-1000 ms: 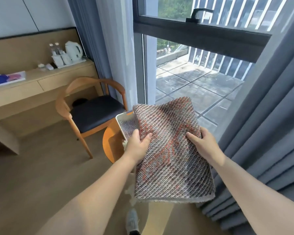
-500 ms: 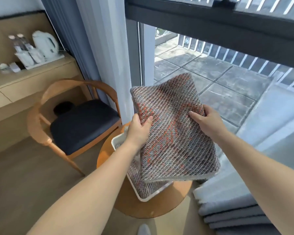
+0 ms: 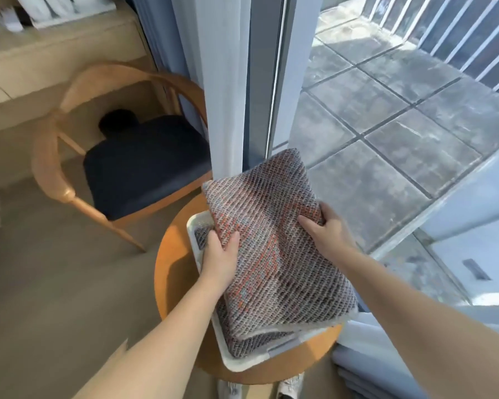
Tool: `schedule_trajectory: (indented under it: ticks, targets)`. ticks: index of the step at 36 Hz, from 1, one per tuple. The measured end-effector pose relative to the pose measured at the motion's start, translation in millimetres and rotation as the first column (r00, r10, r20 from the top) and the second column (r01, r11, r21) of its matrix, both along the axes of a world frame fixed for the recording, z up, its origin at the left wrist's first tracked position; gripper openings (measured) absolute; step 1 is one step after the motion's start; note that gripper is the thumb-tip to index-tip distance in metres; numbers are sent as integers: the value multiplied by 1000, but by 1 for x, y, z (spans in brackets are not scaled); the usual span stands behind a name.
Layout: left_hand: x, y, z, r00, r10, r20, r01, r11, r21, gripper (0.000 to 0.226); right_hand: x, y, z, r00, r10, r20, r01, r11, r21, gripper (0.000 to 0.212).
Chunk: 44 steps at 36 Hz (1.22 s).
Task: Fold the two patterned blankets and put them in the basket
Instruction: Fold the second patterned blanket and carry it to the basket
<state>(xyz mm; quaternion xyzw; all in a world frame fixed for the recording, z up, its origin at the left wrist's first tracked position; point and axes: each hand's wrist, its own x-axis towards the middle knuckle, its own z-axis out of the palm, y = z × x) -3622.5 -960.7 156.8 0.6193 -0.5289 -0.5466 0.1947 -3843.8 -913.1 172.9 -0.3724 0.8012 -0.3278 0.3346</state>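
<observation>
A folded patterned blanket (image 3: 274,249), woven in grey, brown and orange, is held flat just above a white basket (image 3: 244,362). My left hand (image 3: 219,254) grips its left edge and my right hand (image 3: 326,233) grips its right edge. Under it, inside the basket, lies a second folded patterned blanket (image 3: 242,344), of which only the near edge and a left corner show. The basket stands on a small round wooden table (image 3: 173,272).
A wooden armchair with a dark seat (image 3: 139,168) stands left of the table. A glass door and pale curtain (image 3: 228,96) are right behind it; grey curtain folds (image 3: 357,358) lie at the right. My shoes (image 3: 288,384) show below the table.
The blanket in my two hands has come down from chest height to just over the basket. My view has tilted downward, bringing the whole table and basket into sight.
</observation>
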Motion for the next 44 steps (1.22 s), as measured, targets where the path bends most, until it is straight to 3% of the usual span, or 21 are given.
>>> schedule_trajectory:
  ticks: [3, 7, 12, 19, 23, 26, 29, 33, 38, 41, 44]
  targets:
    - [9, 15, -22, 997, 43, 67, -48, 996, 74, 69, 14, 5, -20, 996, 62, 57, -61, 998, -5, 20]
    - [16, 32, -36, 984, 75, 163, -89, 993, 75, 66, 26, 9, -44, 990, 114, 85, -119, 991, 55, 22]
    - [31, 42, -65, 973, 130, 189, -137, 990, 23, 38, 34, 8, -66, 985, 143, 98, -157, 975, 157, 32]
    - [25, 37, -88, 960, 201, 197, -188, 979, -84, 24, 40, 0, -79, 983, 185, -12, -180, 968, 178, 29]
    - [25, 44, -93, 966, 185, 180, -166, 979, -115, 35, 42, 2, -87, 927, 306, -217, -252, 937, 243, 37]
    - [31, 47, -90, 958, 124, 259, -36, 947, -319, 43, 41, 4, -89, 875, 363, -321, -303, 927, 221, 41]
    - [30, 36, -89, 882, 74, 465, 184, 854, -486, 49, 40, -3, -95, 766, 462, -447, -387, 886, 254, 51]
    - [9, 13, -89, 703, -114, 702, 464, 821, -332, 59, 52, -29, -104, 586, 561, -584, -536, 809, 239, 56]
    - [7, 0, -111, 518, -217, 827, 577, 803, -151, 70, 70, -65, -123, 380, 662, -646, -626, 698, 347, 65]
    - [23, -3, -124, 453, -238, 859, 614, 782, -107, 73, 55, -73, -139, 347, 677, -649, -574, 701, 423, 68]
    - [30, -7, -126, 446, -245, 861, 641, 759, -116, 73, 39, -69, -143, 328, 696, -639, -579, 683, 446, 69]
